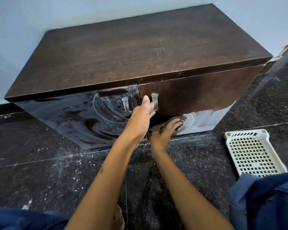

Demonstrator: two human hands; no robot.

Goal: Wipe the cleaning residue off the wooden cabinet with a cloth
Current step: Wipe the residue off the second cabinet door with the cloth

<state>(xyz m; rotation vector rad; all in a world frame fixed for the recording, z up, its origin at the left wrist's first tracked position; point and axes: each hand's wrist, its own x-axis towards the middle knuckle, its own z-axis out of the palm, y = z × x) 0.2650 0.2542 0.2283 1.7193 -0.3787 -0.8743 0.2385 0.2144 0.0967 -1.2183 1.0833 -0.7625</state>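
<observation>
Dark speckled stone floor [56, 176] running under a pale wall [15, 39], carrying a low wooden cabinet [140, 52] pushed against that wall. Hiding behind the left hand [144, 112]: the seam between the two doors, fingertips curling out of sight over the right door's [198, 92] left edge beside its handle [154, 101] (whether gripping or merely resting, cannot tell). Pressing flat with spread fingers near the right door's lower edge: the right hand [165, 131], cloth [178, 121] lying directly beneath the palm, only its far and left fringes showing. Smearing in whitish swirls across the left door [76, 118]: cleaning residue [106, 112]. Lying on the floor off the cabinet's right front corner: a white perforated basket [251, 151], partly cut off by blue clothing [269, 201].
</observation>
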